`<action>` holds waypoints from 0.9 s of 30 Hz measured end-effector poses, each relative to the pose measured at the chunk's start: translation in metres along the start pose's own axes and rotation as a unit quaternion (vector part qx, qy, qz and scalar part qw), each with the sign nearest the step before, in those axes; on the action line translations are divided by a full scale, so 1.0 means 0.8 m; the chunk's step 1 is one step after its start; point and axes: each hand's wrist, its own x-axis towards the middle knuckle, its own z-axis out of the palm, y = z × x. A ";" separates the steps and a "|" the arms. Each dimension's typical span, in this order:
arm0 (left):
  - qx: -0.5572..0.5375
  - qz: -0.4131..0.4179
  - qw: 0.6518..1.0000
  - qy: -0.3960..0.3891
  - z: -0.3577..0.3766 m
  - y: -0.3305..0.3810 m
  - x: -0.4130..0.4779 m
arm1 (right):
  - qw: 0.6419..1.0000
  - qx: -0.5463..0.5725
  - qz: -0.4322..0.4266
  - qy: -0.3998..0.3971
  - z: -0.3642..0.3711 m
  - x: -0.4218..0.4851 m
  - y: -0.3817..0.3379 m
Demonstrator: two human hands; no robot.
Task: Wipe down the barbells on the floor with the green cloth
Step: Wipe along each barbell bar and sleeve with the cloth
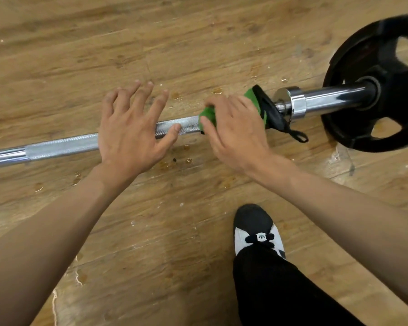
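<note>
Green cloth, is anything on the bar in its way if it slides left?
Yes. The left hand lies spread over the bar just left of the green cloth, which the right hand grips around the bar.

Left hand [130,135] splayed, right hand [233,135] curled.

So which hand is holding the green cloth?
The right hand, curled round the green cloth on the barbell beside the black weight plate. The left hand holds nothing: its fingers are spread open over the bar.
</note>
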 end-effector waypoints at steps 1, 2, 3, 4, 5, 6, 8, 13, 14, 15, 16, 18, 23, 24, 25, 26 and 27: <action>0.001 -0.003 1.000 0.000 0.000 0.000 -0.001 | 1.000 -0.016 -0.018 -0.003 -0.005 -0.005 0.019; -0.001 -0.003 1.000 0.000 -0.001 0.000 -0.002 | 0.999 -0.045 -0.007 0.004 -0.011 -0.011 0.035; -0.004 0.000 1.000 0.000 -0.001 0.000 -0.002 | 0.996 -0.079 0.023 0.019 -0.014 -0.018 0.046; -0.007 0.003 1.000 0.000 -0.002 0.000 -0.003 | 0.992 -0.109 0.060 0.035 -0.015 -0.023 0.049; -0.007 0.003 1.000 0.000 -0.002 0.001 -0.003 | 0.986 -0.126 0.096 0.047 -0.014 -0.026 0.043; -0.006 0.005 1.000 -0.001 -0.003 0.002 -0.003 | 0.981 -0.127 0.133 0.054 -0.012 -0.028 0.029; -0.002 0.007 1.000 -0.007 -0.004 0.004 -0.005 | 0.975 -0.092 0.198 0.050 -0.003 -0.032 -0.004; 0.002 0.012 1.000 -0.012 -0.005 0.007 -0.011 | 0.993 -0.058 0.100 0.004 -0.002 -0.029 -0.030; 0.004 0.014 1.000 -0.009 -0.006 0.008 -0.015 | 0.997 -0.057 0.042 -0.022 -0.006 -0.027 -0.026; 0.006 0.017 1.000 -0.005 -0.007 0.008 -0.018 | 0.997 -0.063 -0.002 -0.048 -0.009 -0.028 -0.020; 0.006 0.022 1.000 -0.003 -0.007 0.010 -0.022 | 0.995 -0.076 -0.014 -0.058 -0.013 -0.030 -0.010; 0.003 0.027 1.000 -0.010 -0.009 0.012 -0.028 | 0.993 -0.103 0.041 -0.034 -0.019 -0.041 0.012; 0.001 0.028 0.999 -0.034 -0.018 0.022 -0.044 | 0.976 -0.129 0.175 0.017 -0.015 -0.040 -0.020; 0.002 0.032 0.999 -0.039 -0.020 0.023 -0.048 | 0.980 -0.128 0.150 0.002 -0.011 -0.037 -0.037; 0.003 0.034 0.998 -0.043 -0.022 0.024 -0.052 | 0.987 -0.125 0.104 -0.012 -0.009 -0.038 -0.049; 0.003 0.037 0.998 -0.048 -0.024 0.026 -0.056 | 0.991 -0.115 0.058 -0.021 -0.009 -0.044 -0.052; 0.001 0.042 0.998 -0.055 -0.026 0.027 -0.060 | 0.994 -0.102 0.027 -0.025 -0.013 -0.053 -0.046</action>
